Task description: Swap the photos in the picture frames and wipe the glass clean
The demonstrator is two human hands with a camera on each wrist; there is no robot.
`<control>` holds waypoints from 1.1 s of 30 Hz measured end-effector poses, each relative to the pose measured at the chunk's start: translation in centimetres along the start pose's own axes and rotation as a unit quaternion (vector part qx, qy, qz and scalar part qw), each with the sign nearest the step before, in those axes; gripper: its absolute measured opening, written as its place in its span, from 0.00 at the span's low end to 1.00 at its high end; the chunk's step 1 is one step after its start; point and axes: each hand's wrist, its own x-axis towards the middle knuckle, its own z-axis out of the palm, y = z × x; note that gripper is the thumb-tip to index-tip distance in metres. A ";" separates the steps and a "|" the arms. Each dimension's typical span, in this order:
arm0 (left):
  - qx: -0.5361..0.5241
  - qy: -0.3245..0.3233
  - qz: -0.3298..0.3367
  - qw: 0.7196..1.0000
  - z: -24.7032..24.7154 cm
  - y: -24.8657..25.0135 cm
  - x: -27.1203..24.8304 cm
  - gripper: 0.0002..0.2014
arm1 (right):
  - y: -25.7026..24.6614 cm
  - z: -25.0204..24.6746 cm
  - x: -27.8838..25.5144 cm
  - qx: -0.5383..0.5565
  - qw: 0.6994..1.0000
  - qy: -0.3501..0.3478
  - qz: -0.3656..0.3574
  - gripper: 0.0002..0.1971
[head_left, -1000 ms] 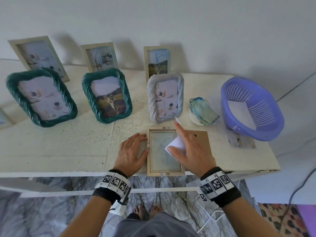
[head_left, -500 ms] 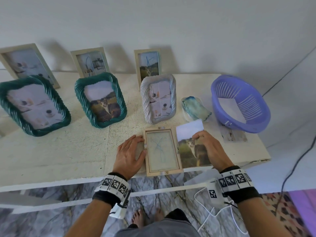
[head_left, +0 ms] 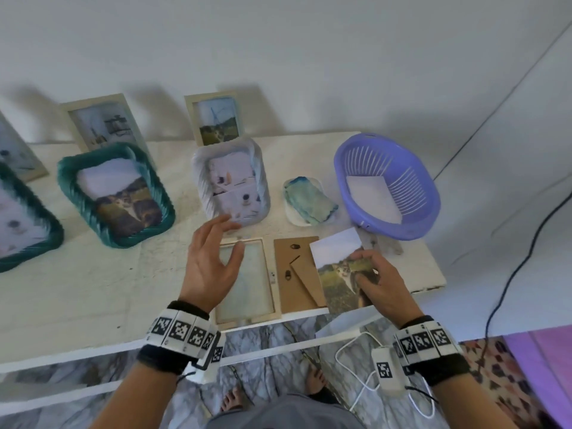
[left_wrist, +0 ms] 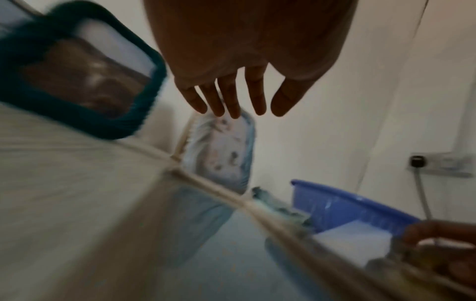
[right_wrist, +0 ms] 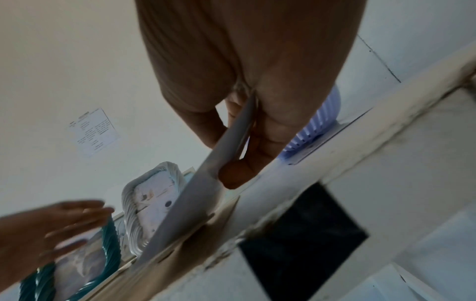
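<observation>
R hand (head_left: 382,281) pinched cat photo (head_left: 339,267), held right of open frame (head_left: 247,280), long axes roughly parallel. L hand (head_left: 210,264) spread wide, empty, hovering over frame.

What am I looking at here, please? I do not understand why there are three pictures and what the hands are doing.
There is no machine: a person works with bare hands and wears three cameras. The large picture comes from the head, looking down; the other two come from each wrist, looking along the fingers.

On the white table stand several picture frames. A wooden frame lies flat near the edge, opened, with its brown backing board beside it. Further back are a folded cloth and a purple basket.

The right hand holds a cat photo, pinched between thumb and fingers. The left hand is open above the wooden frame and holds nothing.
</observation>
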 end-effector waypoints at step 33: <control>0.190 -0.209 0.027 0.959 15.7 17.1 12.0 0.22 | 5.4 -14.7 5.4 -0.118 0.992 -0.043 -0.008 0.13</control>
